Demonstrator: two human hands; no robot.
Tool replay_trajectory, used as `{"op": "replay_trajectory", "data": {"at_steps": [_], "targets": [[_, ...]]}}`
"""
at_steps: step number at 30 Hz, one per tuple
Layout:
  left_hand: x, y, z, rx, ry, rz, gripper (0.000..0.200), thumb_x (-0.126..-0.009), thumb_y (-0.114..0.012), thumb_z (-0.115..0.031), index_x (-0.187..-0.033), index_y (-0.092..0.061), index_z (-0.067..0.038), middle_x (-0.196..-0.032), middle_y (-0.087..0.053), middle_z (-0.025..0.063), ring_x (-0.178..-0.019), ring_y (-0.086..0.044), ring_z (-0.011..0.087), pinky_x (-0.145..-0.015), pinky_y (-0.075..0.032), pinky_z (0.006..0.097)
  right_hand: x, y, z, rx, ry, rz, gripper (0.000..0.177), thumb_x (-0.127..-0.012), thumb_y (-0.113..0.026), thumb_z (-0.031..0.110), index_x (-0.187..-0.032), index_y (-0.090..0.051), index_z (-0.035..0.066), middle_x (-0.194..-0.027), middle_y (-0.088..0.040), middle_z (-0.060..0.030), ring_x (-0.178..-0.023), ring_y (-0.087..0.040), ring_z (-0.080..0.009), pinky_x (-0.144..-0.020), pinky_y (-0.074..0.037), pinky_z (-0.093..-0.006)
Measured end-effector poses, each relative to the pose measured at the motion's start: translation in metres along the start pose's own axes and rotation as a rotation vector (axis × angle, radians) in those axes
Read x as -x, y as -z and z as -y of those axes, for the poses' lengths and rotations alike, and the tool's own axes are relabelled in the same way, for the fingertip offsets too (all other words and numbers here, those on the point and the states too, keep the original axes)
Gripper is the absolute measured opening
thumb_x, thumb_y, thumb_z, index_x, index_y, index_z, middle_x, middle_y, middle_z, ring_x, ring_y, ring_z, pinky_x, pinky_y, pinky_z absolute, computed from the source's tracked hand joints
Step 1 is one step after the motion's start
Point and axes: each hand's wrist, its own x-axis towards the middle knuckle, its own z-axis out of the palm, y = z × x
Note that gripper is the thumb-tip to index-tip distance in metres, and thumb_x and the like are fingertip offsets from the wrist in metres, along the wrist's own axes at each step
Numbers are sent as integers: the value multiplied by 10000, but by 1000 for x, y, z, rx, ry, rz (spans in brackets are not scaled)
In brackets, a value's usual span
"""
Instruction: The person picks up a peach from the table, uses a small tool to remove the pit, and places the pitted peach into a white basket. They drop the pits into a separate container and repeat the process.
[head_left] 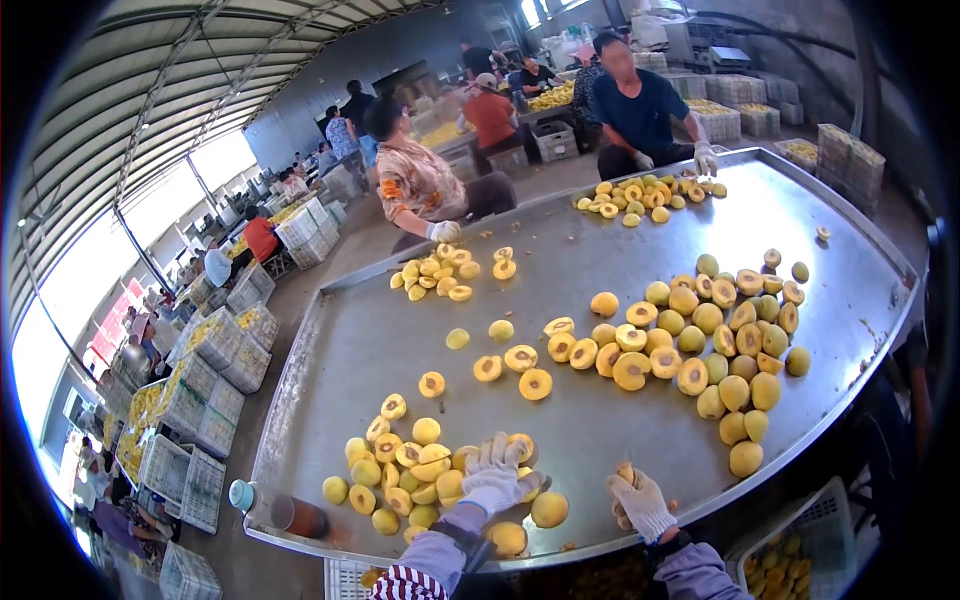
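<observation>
Peach halves (395, 470), near pile: location? — Obs. 1

Near-left part of the sheet-metal table (600, 420), close to its near rim. Cut faces mostly up, some with dark pit hollows. The halves touch and partly overlap. — Obs. 2

Left hand (495, 475)? — Obs. 1

White work glove. Fingers spread, palm down, lying on the right edge of that pile and touching the halves beneath. A whole peach (549, 510) sits just beside it, on the side of the right hand. A second peach (507, 538) lies by the left wrist, at the rim. — Obs. 2

Right hand (640, 505)? — Obs. 1

Also gloved, apart from the pile, just inside the near rim. Fingers drawn together round a yellow-brown piece (627, 470); too small to tell what kind. — Obs. 2

Surroundings? — Obs. 1

Large heap (715, 340) right of centre, with a loose trail of halves between it and the near pile. Two far heaps: first far heap (440, 272) just beside a co-worker's gloved hand (443, 231), second far heap (645, 195) near another co-worker's glove (706, 160). White plastic crates (200, 400) on the floor left of the table. A fruit crate (800, 545) below the near-right rim. — Obs. 2
</observation>
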Motion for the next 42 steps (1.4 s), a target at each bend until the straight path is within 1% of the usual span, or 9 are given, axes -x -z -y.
{"op": "replay_trajectory", "data": {"at_steps": [10, 13, 15, 20, 28, 34, 36, 39, 42], "targets": [[-2, -6, 5, -68, -77, -91, 835, -829, -565, -664, -1478, -359, -180, -1506, -346, 155, -1410, -307, 369, -1162, -208, 504, 3, 0, 9, -8, -43, 34, 243, -921, -648, 297, -1007, -560, 87, -625, -484, 18, -439, -449, -67, -389, -356, -229], [-7, 83, -29, 2, 8, 340, 763, -824, -623, -593, -1435, -434, -179, -1467, -410, 137, -1348, -403, 375, -1118, -319, 455, 7, 3, 11, 45, -44, 45, 285, -911, -650, 346, -950, -563, 78, -627, -510, 8, -452, -466, -72, -417, -383, -236], [-37, 85, -45, -104, -171, 311, 703, -820, -659, -532, -1397, -480, -172, -1453, -435, 127, -1319, -442, 374, -1093, -363, 434, 4, 5, 9, 27, -64, 94, 206, -947, -635, 284, -963, -524, 110, -610, -498, 13, -425, -439, -77, -389, -345, -242], [-99, 50, -124, -116, -686, -296, 579, -841, -668, -451, -1334, -523, -185, -1413, -488, 76, -1359, -399, 304, -1120, -310, 476, 3, 6, 9, 49, -107, 97, 232, -940, -647, 301, -964, -536, 99, -629, -505, 11, -459, -459, -70, -417, -366, -238], [-204, 25, -167, -147, -1074, -559, 399, -754, -715, -369, -1128, -681, -235, -1400, -513, 23, -1306, -446, 273, -1065, -369, 489, 1, 15, 11, -41, -210, 138, 291, -915, -673, 322, -1067, -592, 87, -661, -542, 10, -493, -494, -61, -457, -411, -218], [-273, 42, -85, -315, -967, -605, 316, -810, -664, -325, -1115, -661, -245, -1334, -543, 26, -1317, -435, 253, -1009, -395, 492, -5, 16, 20, -48, -319, 175, 298, -919, -678, 312, -1054, -564, 71, -662, -561, -10, -485, -503, -66, -448, -408, -215], [-294, 76, -55, -538, -595, -421, 371, -845, -638, -375, -1197, -630, -258, -1382, -512, 57, -1338, -414, 269, -1052, -365, 509, -6, 15, 19, -19, -325, 176, 267, -937, -686, 288, -1008, -539, 77, -653, -574, -27, -460, -498, -73, -420, -392, -210], [-269, 81, -22, -462, -489, -589, 475, -854, -635, -450, -1289, -595, -263, -1431, -471, 98, -1369, -382, 298, -1111, -307, 523, -5, 18, 16, -40, -313, 187, 335, -902, -686, 296, -1074, -568, 34, -673, -549, -4, -507, -512, -60, -460, -411, -216], [-191, 64, -2, -357, -610, -477, 607, -831, -657, -513, -1368, -547, -252, -1478, -425, 132, -1411, -326, 347, -1143, -253, 541, -1, 15, 26, -23, -318, 167, 336, -899, -690, 293, -1076, -572, 32, -669, -542, -3, -508, -510, -61, -458, -407, -218]]}}
